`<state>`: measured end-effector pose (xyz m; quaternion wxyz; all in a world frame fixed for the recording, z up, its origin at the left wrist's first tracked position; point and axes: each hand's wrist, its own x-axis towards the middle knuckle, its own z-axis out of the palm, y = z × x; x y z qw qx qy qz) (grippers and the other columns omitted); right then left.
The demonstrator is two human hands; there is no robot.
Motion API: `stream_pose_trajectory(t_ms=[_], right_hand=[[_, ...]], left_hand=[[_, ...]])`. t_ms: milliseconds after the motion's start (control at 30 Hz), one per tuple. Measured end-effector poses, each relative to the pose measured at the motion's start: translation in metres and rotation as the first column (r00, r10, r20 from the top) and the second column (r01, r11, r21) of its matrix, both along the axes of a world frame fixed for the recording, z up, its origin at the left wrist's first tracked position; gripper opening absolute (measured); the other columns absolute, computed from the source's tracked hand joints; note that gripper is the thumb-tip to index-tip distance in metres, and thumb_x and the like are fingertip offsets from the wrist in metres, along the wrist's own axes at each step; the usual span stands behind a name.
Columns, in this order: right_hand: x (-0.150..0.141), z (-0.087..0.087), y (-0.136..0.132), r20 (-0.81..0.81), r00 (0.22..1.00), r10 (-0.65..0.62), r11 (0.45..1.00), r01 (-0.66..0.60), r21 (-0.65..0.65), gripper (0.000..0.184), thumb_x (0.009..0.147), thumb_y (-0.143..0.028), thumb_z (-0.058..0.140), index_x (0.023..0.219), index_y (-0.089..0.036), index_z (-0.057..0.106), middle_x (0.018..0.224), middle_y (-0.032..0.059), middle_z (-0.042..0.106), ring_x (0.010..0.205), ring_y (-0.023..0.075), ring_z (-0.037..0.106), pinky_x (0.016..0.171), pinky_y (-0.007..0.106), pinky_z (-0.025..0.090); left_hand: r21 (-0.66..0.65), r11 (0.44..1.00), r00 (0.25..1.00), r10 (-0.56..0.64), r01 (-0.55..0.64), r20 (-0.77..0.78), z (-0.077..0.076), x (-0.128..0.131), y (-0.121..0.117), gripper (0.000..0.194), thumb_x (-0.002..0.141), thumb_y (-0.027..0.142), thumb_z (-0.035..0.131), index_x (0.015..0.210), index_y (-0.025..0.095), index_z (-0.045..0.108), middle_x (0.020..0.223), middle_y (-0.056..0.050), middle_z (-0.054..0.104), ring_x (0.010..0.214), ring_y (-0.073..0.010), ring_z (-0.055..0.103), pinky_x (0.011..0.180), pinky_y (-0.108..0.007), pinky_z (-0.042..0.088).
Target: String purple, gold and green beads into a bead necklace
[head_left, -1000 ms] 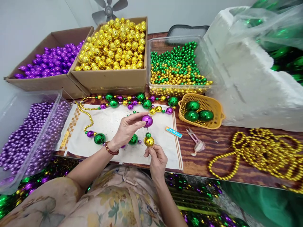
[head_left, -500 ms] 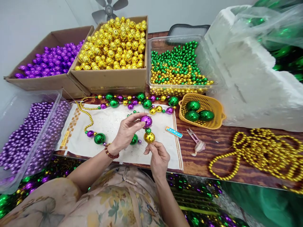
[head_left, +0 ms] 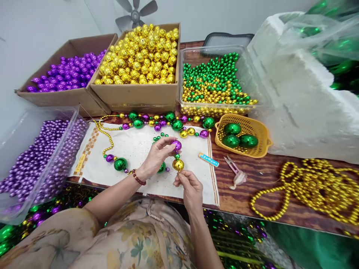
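Note:
My left hand point(head_left: 157, 156), with a beaded bracelet on the wrist, pinches a shiny purple bead point(head_left: 176, 145) over the white cloth point(head_left: 98, 177). Beneath it a small green bead point(head_left: 177, 156) and a larger gold bead point(head_left: 178, 164) line up in a column. My right hand point(head_left: 192, 187) is closed in a pinch just under the gold bead; what lies between its fingertips is too thin to make out. Partly hidden behind my left hand is a large green bead point(head_left: 162, 167). On the cloth to the left lies a strand with another green bead point(head_left: 120, 164).
Boxes of purple beads point(head_left: 67, 71) and gold beads point(head_left: 137, 56) stand behind, beside a clear tub point(head_left: 218, 106). An orange basket point(head_left: 262, 147) holds large green beads. Pink-handled snippers point(head_left: 237, 173), a blue-labelled strip point(head_left: 208, 159) and gold bead strands point(head_left: 316, 190) lie right.
The view has shifted slightly, so everything sits a little further right and lower. Both hands keep the same grip on the column of beads.

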<state>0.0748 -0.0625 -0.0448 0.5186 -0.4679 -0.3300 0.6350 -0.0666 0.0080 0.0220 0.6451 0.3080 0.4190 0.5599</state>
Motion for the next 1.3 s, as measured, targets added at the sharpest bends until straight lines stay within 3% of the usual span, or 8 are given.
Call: stream_pose_trajectory(t_ms=[300,533,633,733,833,1167,1233,1300], right_hand=[[0.014,-0.020,0.001,0.076,0.990,-0.122,0.978,0.107,0.178,0.019,0.087,-0.035,0.068,0.078,-0.018,0.066,0.067,0.0019,0.069,0.058,0.0147,0.061,0.054,0.027,0.048],[0.042,-0.024,0.007,0.182,0.958,-0.223,0.945,0.167,0.280,0.019,0.091,-0.033,0.065,0.080,-0.019,0.070,0.065,0.0012,0.065,0.057,0.0148,0.059,0.056,0.028,0.048],[0.046,-0.023,0.009,0.190,0.954,-0.230,0.941,0.168,0.294,0.020,0.092,-0.032,0.064,0.078,-0.019,0.070,0.063,0.0008,0.064,0.057,0.0152,0.060,0.057,0.028,0.049],[0.045,-0.020,0.011,0.182,0.955,-0.234,0.939,0.173,0.298,0.021,0.092,-0.033,0.063,0.077,-0.020,0.069,0.061,0.0001,0.063,0.055,0.0151,0.060,0.054,0.027,0.049],[0.046,-0.018,0.013,0.176,0.958,-0.227,0.942,0.170,0.290,0.021,0.092,-0.034,0.063,0.077,-0.020,0.068,0.061,0.0003,0.063,0.053,0.0153,0.060,0.052,0.027,0.050],[0.052,-0.023,0.015,0.155,0.960,-0.233,0.949,0.189,0.251,0.019,0.092,-0.031,0.064,0.078,-0.019,0.067,0.061,-0.0003,0.063,0.055,0.0141,0.061,0.056,0.025,0.050],[0.051,-0.023,0.014,0.152,0.960,-0.235,0.949,0.193,0.248,0.018,0.092,-0.031,0.064,0.079,-0.019,0.067,0.061,-0.0006,0.063,0.056,0.0141,0.061,0.057,0.026,0.050],[0.050,-0.021,0.013,0.152,0.958,-0.245,0.945,0.200,0.258,0.016,0.093,-0.031,0.063,0.081,-0.020,0.067,0.062,-0.0009,0.064,0.056,0.0137,0.061,0.058,0.025,0.051]], left_hand=[[0.165,0.966,0.944,-0.147,0.201,-0.294,0.010,-0.013,0.020,0.030,0.085,0.040,0.074,0.110,0.023,0.073,0.113,-0.008,0.071,0.090,-0.0162,0.069,0.084,-0.031,0.054],[0.479,0.858,0.776,0.171,0.185,-0.607,0.037,-0.004,0.134,0.014,0.084,0.026,0.072,0.096,0.021,0.077,0.098,-0.006,0.071,0.094,-0.0185,0.063,0.095,-0.033,0.047],[0.482,0.797,0.537,0.243,0.363,-0.808,0.047,0.021,0.202,0.015,0.085,0.013,0.063,0.088,0.019,0.077,0.094,-0.009,0.069,0.094,-0.0214,0.061,0.098,-0.037,0.043],[0.156,0.841,0.022,0.169,0.517,-0.985,0.045,0.042,0.263,0.023,0.082,0.002,0.056,0.083,0.013,0.076,0.093,-0.016,0.069,0.100,-0.0277,0.062,0.097,-0.041,0.042],[-0.003,0.859,-0.153,0.087,0.511,-0.984,0.035,0.050,0.298,0.016,0.073,0.001,0.062,0.071,0.011,0.074,0.084,-0.019,0.070,0.105,-0.0340,0.062,0.097,-0.045,0.040],[-0.034,0.844,-0.203,0.090,0.536,-0.975,0.028,0.044,0.303,0.014,0.072,0.003,0.062,0.068,0.012,0.071,0.081,-0.016,0.070,0.111,-0.0337,0.059,0.103,-0.047,0.029],[0.078,0.838,-0.086,0.147,0.540,-0.985,0.039,0.045,0.291,0.012,0.074,0.004,0.063,0.073,0.012,0.071,0.090,-0.017,0.070,0.109,-0.0326,0.060,0.101,-0.045,0.034],[0.253,0.816,0.213,0.163,0.520,-0.963,0.051,0.044,0.266,0.007,0.077,0.009,0.065,0.079,0.014,0.071,0.094,-0.014,0.069,0.103,-0.0278,0.062,0.097,-0.042,0.041]])
